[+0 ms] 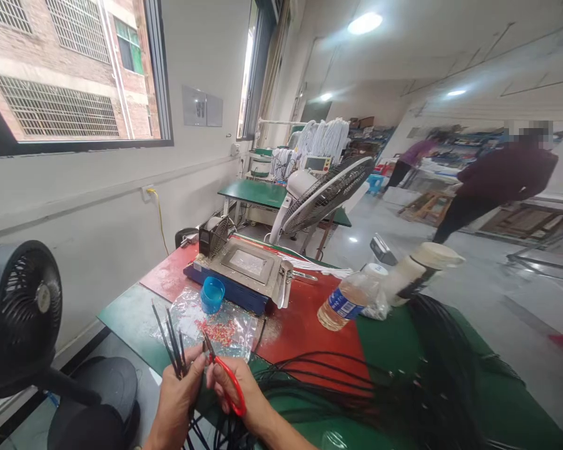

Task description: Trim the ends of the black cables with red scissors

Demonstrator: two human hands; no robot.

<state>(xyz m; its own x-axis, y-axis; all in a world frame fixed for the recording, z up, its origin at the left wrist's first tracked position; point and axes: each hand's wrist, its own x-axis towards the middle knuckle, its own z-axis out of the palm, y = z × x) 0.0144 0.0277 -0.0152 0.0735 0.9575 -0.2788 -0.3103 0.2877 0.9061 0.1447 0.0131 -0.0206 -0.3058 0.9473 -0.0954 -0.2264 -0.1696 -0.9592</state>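
Black cable ends (171, 340) stood pinched in the closed left hand (178, 390) just in front of the red mat (300, 331), and the right hand (244, 397) beside it gripped red-handled snips (232, 382), tip at the cables. Green table (126, 319) showed around the mat; a clear bag (225, 330) of red bits and a blue cap (213, 294) lay at its left edge, a flat-topped machine (244, 272) on it, a tipped water bottle (344, 303) at its right edge. Beyond the mat stood a tilted fan (326, 194), another green bench (263, 192) and, far off, a person (502, 181) in dark red.
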